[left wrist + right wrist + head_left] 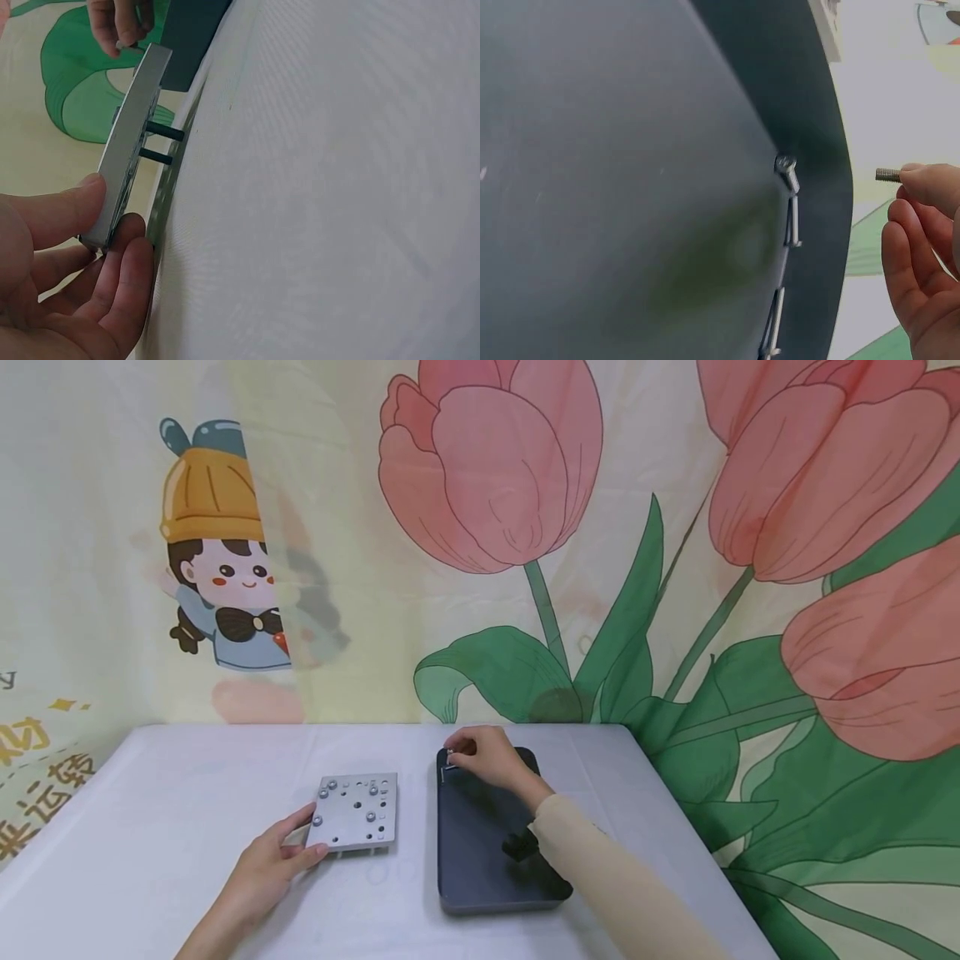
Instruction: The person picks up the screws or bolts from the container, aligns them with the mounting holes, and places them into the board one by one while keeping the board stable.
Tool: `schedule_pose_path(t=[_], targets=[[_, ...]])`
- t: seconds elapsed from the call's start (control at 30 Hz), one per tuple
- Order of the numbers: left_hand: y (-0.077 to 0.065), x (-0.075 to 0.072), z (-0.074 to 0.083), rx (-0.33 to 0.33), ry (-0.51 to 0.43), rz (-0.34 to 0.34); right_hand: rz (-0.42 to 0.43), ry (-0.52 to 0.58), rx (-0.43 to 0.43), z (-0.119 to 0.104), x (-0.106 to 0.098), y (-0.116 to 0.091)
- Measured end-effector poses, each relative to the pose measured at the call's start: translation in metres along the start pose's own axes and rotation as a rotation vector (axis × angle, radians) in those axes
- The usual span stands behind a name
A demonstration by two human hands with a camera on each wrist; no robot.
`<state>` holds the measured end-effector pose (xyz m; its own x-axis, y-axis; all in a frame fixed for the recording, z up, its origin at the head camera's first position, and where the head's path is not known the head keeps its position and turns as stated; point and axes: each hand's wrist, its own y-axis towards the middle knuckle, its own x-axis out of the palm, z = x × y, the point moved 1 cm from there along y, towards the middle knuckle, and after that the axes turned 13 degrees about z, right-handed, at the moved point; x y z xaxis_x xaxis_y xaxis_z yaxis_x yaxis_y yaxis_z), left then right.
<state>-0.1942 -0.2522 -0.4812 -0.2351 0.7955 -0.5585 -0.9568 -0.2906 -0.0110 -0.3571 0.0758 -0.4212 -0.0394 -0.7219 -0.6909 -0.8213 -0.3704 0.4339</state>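
Observation:
My left hand (258,868) holds a square silver metal plate (352,812) by its left edge, thumb and fingers on either side. Several socket-head screws and small holes show on its top face. In the left wrist view two dark screw shanks (165,131) stick out of the plate's underside. Over the far left corner of a dark tray (480,860), my right hand (491,758) pinches a screw (887,175). Its threaded end points out from the fingertips, while its head is hidden by them. Further screws (793,221) lie along the tray's inner edge.
The tray, with raised walls, stands to the right of the plate on a white-covered table (150,843). A small black object (519,847) shows beneath the right wrist. Behind the table hangs a cloth backdrop (360,610) printed with tulips and a cartoon figure.

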Motion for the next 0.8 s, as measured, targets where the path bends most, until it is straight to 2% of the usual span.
schedule_pose_path(t=[0.33,0.8], targets=[[0.001,0.001,-0.001,-0.005,0.006,0.001,-0.036,0.060,-0.014,-0.025,0.018,0.009],[-0.001,0.000,0.000,-0.004,-0.008,0.002,-0.109,0.105,-0.014,-0.058,0.055,0.020]])
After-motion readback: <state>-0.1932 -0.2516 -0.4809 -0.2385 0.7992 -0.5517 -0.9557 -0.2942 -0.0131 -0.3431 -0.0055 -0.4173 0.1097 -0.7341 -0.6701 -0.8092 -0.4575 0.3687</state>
